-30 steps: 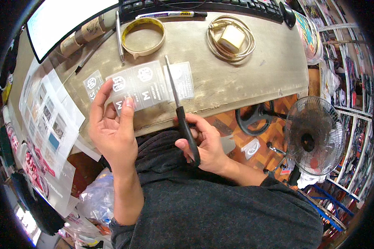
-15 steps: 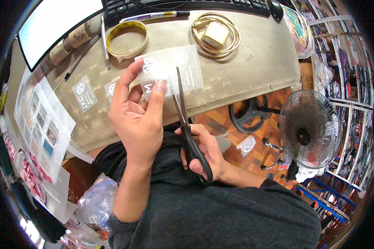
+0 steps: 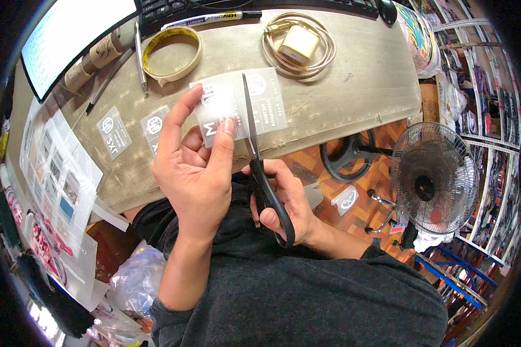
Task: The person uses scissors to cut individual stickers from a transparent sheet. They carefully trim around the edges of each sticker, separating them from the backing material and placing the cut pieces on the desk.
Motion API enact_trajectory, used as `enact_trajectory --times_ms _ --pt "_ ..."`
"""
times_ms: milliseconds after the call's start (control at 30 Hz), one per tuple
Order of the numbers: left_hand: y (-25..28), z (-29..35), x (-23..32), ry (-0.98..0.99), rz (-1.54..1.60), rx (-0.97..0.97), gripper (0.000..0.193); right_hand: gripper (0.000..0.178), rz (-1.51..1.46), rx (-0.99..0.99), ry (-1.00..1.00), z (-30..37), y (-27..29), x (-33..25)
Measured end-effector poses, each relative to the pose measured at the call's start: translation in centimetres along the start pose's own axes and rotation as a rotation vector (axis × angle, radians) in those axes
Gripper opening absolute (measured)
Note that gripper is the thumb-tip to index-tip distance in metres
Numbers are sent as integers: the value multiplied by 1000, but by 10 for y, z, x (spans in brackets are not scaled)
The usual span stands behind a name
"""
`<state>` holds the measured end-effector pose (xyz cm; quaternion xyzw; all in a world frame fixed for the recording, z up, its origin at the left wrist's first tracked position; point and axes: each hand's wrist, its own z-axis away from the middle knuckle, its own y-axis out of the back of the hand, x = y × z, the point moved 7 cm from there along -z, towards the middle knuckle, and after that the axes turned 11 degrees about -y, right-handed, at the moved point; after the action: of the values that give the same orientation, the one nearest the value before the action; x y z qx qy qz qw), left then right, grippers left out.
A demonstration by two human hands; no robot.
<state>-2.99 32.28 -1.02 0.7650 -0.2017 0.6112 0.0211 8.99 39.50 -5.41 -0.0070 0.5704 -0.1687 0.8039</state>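
Observation:
My left hand [image 3: 194, 156] pinches a clear plastic sheet [image 3: 272, 87] with white printed labels between thumb and fingers, above the desk's front edge. My right hand [image 3: 292, 202] grips a pair of scissors [image 3: 267, 191] by their black handles. Its blades point away from me. They lie across the sheet between two printed labels, one long blade over the plastic and the other partly hidden behind it. Two small cut label pieces rest on the desk to the left: one lies in the open [image 3: 113, 134], the other [image 3: 153, 124] is partly behind my left hand.
On the desk [image 3: 364, 75] are a tape roll [image 3: 146, 55], a marker [image 3: 211, 19], a pen [image 3: 139, 61], and a charger [image 3: 299, 45] with coiled cable. A keyboard [image 3: 307, 6] and monitor [image 3: 75, 40] stand behind. Printed sheets [image 3: 63, 168] lie left; a fan [image 3: 425, 185] stands right.
The scissors have shifted slightly forward, their upper blade reaching farther across the sheet. My left hand keeps its pinch on the plastic. The whole view has shifted slightly.

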Motion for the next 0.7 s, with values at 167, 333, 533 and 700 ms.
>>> enact_trajectory --times_ms 167,333,533,700 --pt "2 0 0 -57 -15 -2 44 64 75 8 -3 0 0 0" --pt "4 -1 1 -90 -74 -19 44 63 70 13 -14 -1 -2 2" --pt "6 -2 0 -35 -11 -10 45 63 41 16 -33 2 -5 3" --pt "6 -3 0 -35 -11 -4 45 60 63 20 -17 3 -5 2"
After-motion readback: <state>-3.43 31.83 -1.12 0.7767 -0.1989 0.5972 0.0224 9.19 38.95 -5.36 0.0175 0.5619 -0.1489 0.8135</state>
